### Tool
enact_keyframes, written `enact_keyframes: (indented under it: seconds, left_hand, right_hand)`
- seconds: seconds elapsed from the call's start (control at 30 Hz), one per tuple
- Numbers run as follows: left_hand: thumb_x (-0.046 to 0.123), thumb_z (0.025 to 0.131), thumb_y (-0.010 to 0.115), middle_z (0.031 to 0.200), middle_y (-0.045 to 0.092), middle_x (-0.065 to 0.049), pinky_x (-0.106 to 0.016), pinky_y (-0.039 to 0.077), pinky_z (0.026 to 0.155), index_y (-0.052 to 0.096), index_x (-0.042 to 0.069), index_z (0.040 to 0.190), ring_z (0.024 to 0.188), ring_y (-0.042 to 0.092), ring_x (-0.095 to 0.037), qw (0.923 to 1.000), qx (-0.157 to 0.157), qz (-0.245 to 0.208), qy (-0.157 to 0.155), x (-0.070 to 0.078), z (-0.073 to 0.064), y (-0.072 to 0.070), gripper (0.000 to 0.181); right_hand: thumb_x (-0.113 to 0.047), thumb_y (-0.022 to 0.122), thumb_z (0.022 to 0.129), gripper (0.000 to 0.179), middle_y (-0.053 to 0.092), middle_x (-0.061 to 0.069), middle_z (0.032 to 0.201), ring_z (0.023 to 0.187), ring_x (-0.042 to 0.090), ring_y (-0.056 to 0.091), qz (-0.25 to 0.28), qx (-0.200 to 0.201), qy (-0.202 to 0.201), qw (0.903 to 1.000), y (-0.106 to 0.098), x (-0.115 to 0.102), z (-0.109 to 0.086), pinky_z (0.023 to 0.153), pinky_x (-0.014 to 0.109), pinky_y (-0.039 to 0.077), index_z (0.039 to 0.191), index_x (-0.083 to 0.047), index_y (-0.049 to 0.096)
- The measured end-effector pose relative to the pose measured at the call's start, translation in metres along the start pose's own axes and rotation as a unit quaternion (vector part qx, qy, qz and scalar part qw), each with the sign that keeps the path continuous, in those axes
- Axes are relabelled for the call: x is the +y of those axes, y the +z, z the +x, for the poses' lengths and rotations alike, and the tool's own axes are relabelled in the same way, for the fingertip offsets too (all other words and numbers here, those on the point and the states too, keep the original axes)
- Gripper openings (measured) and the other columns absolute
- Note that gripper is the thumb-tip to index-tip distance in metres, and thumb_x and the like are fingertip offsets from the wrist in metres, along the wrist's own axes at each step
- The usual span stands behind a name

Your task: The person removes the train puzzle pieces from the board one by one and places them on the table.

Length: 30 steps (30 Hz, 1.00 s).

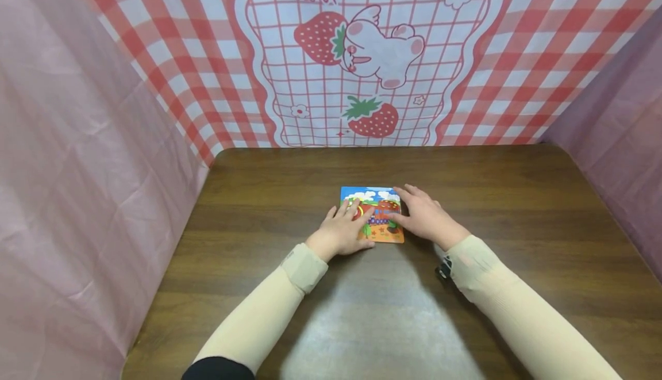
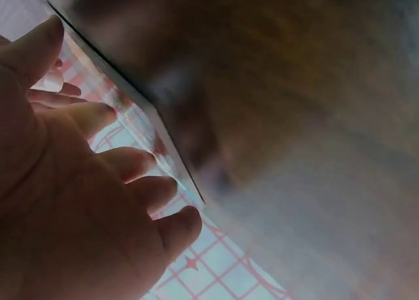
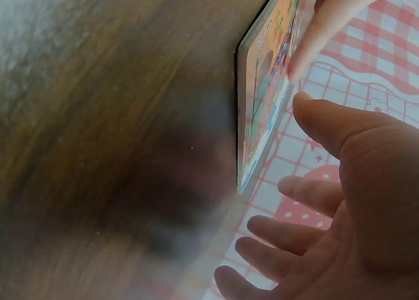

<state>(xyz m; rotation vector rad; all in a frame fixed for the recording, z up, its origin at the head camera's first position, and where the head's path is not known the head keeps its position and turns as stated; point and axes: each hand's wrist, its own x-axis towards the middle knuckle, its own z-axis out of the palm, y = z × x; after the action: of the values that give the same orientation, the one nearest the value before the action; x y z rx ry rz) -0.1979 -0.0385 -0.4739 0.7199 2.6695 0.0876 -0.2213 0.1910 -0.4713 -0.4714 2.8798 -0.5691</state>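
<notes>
A small square picture board [image 1: 383, 233] lies flat on the table, printed with a blue sky, white clouds and a cartoon scene. In the right wrist view the board [image 3: 262, 84] shows as thin, with rounded corners and curved seam-like lines. My left hand [image 1: 342, 233] is spread over its left part, covering some of the picture. At its right edge is my right hand [image 1: 425, 213], thumb over the picture and index finger by the far right corner. Loosely bent fingers of the left hand [image 2: 85, 182] and right hand [image 3: 353, 195] show in the wrist views, neither gripping the board.
The brown wooden table [image 1: 258, 196] stretches out on every side of the board. A red-and-white checked strawberry cloth [image 1: 439, 81] hangs behind its far edge, with pink curtains [image 1: 77, 167] at the sides. A small black device [image 1: 443, 269] sits at the right wrist.
</notes>
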Motion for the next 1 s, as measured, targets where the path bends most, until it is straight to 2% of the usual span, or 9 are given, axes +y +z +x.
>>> enact_keyframes:
  seconds: [0.17,0.37,0.53,0.63,0.8,0.93,1.0]
  left_hand:
    - [0.064,0.1,0.048,0.17,0.001,-0.01,-0.053,0.01,0.12,0.013,0.031,0.165,0.153,0.003,-0.036,0.9998,-0.013,-0.008,0.011,-0.004,0.001,-0.002,0.082]
    - [0.062,0.101,0.049,0.169,0.003,-0.012,-0.051,0.012,0.12,0.015,0.029,0.165,0.153,0.004,-0.035,0.9992,-0.002,-0.01,0.038,-0.009,0.005,-0.003,0.08]
    - [0.061,0.102,0.048,0.17,0.0,-0.009,-0.052,0.012,0.12,0.012,0.032,0.165,0.153,0.002,-0.033,0.9994,-0.011,-0.013,0.031,-0.009,0.007,-0.001,0.079]
    - [0.061,0.102,0.047,0.17,-0.001,-0.009,-0.054,0.012,0.119,0.011,0.033,0.165,0.153,0.001,-0.033,0.9994,-0.014,-0.015,0.026,-0.008,0.006,-0.002,0.078]
    - [0.061,0.102,0.046,0.17,-0.002,-0.009,-0.055,0.011,0.119,0.01,0.033,0.165,0.153,-0.001,-0.032,0.9995,-0.02,-0.015,0.021,-0.007,0.005,-0.002,0.078]
    - [0.061,0.102,0.045,0.17,-0.004,-0.008,-0.055,0.011,0.119,0.009,0.033,0.165,0.153,-0.003,-0.031,0.9995,-0.024,-0.009,0.018,-0.007,0.005,-0.001,0.078]
    - [0.061,0.103,0.045,0.17,-0.004,-0.008,-0.054,0.011,0.119,0.009,0.033,0.165,0.153,-0.003,-0.031,0.9995,-0.024,-0.005,0.018,-0.007,0.005,-0.001,0.078]
  right_hand:
    - [-0.043,0.071,0.096,0.078,0.032,0.034,0.155,0.141,0.051,0.032,0.001,-0.001,-0.005,1.0,0.0,0.0,0.002,0.103,0.074,0.03,0.154,-0.001,0.042]
    - [-0.04,0.071,0.096,0.075,0.035,0.033,0.154,0.139,0.05,0.035,0.003,-0.003,-0.009,0.9999,0.001,0.001,0.004,0.105,0.071,0.032,0.152,0.001,0.043]
    - [-0.038,0.072,0.096,0.074,0.036,0.033,0.153,0.139,0.05,0.036,0.004,-0.004,-0.007,1.0,0.002,0.001,0.005,0.106,0.069,0.032,0.152,0.001,0.044]
    - [-0.038,0.073,0.095,0.073,0.039,0.034,0.15,0.137,0.051,0.039,0.001,-0.003,-0.008,1.0,0.001,0.002,0.007,0.106,0.067,0.034,0.148,0.005,0.047]
    - [-0.031,0.077,0.093,0.063,0.054,0.033,0.134,0.125,0.047,0.051,-0.004,0.008,-0.022,0.9997,-0.003,0.004,0.016,0.104,0.059,0.04,0.134,0.013,0.058]
    - [-0.023,0.08,0.091,0.05,0.063,0.026,0.116,0.112,0.04,0.059,0.006,0.018,-0.023,0.9995,-0.007,0.005,0.026,0.098,0.055,0.046,0.123,0.012,0.067]
    - [-0.022,0.08,0.09,0.045,0.065,0.024,0.113,0.108,0.038,0.06,0.012,0.017,-0.016,0.9997,-0.009,0.005,0.031,0.096,0.054,0.048,0.119,0.011,0.069]
